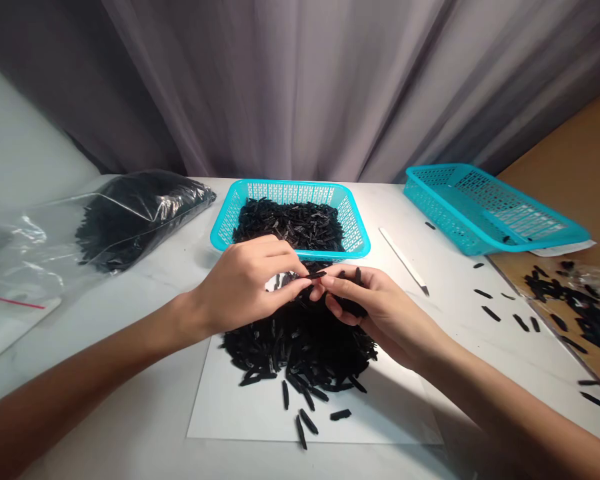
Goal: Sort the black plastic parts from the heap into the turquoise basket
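Above a heap of small black strips (300, 347) on a white sheet (215, 413), both hands meet at one black strip (316, 275). My left hand (255, 280) pinches its left end between thumb and fingertips. At the other end, the thumb and finger of my right hand (375, 293) are closed on the same strip. More black strips (353, 305) are cupped in the right palm, partly hidden by the fingers. Just behind the hands stands a turquoise basket (363, 250) with many black strips inside.
A clear plastic bag (135, 213) full of black strips lies at left. A second turquoise basket (495, 200) is at back right. A white tweezer-like tool (405, 261) lies right of the hands. Loose strips (491, 313) scatter towards a brown surface (520, 273). Grey curtain hangs behind.
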A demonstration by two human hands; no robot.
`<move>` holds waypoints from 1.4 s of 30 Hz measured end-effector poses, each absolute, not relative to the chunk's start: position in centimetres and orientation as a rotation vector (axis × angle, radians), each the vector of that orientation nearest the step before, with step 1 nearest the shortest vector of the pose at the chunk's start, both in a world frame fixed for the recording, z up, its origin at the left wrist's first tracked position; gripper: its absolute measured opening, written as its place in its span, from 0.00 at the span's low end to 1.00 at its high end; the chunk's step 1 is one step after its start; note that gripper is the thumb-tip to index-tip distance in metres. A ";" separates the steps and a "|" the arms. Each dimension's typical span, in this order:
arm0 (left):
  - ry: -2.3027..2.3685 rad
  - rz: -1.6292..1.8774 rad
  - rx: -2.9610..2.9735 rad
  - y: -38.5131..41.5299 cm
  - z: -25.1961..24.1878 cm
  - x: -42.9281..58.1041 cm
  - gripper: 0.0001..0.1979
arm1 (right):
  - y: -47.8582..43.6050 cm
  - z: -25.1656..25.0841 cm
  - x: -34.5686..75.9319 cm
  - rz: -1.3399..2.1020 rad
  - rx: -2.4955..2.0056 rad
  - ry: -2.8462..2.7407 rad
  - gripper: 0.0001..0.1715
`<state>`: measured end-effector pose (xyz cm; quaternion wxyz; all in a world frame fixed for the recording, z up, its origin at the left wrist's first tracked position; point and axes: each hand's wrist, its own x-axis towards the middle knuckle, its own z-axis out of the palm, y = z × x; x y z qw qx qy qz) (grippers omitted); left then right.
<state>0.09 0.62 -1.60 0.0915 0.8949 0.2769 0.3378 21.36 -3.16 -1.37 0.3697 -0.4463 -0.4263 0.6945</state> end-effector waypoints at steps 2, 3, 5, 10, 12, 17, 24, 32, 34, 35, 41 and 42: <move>0.819 0.992 2.667 0.5 -1.6 0.1 0.05 | -3.2 -1.3 21.4 1.774 -1.161 -1.112 0.14; 0.816 0.988 2.671 0.5 -1.6 0.1 0.05 | -3.1 -1.3 21.3 1.770 -1.168 -1.116 0.14; 0.816 0.979 2.674 0.4 -1.6 0.1 0.04 | -3.1 -1.3 21.3 1.757 -1.182 -1.120 0.14; 0.812 0.983 2.669 0.3 -1.6 0.1 0.03 | -3.0 -1.3 21.3 1.713 -1.210 -1.146 0.16; 0.800 1.015 2.665 0.3 -1.5 0.1 0.03 | -3.0 -1.3 21.3 1.707 -1.213 -1.150 0.15; 0.762 1.112 2.665 0.4 -1.4 0.2 0.03 | -3.0 -1.3 21.4 1.710 -1.209 -1.152 0.14; 0.768 1.160 2.644 0.6 -1.4 0.2 0.02 | -3.0 -1.2 21.4 1.684 -1.184 -1.100 0.14; 0.763 1.165 2.627 0.6 -1.5 0.2 0.02 | -3.0 -1.3 21.4 1.683 -1.170 -1.091 0.11; 0.800 1.176 2.638 0.8 -1.6 0.1 0.02 | -3.0 -1.4 21.4 1.674 -1.164 -1.076 0.09; 0.854 1.196 2.648 1.0 -1.8 -0.1 0.02 | -3.1 -1.4 21.4 1.675 -1.154 -1.056 0.08; 1.432 1.121 2.649 3.5 -3.7 -1.4 0.08 | -3.1 -1.2 21.3 1.802 -1.066 -0.766 0.08; 1.434 1.079 2.627 3.7 -3.8 -1.4 0.10 | -3.1 -1.2 21.2 1.823 -1.055 -0.697 0.09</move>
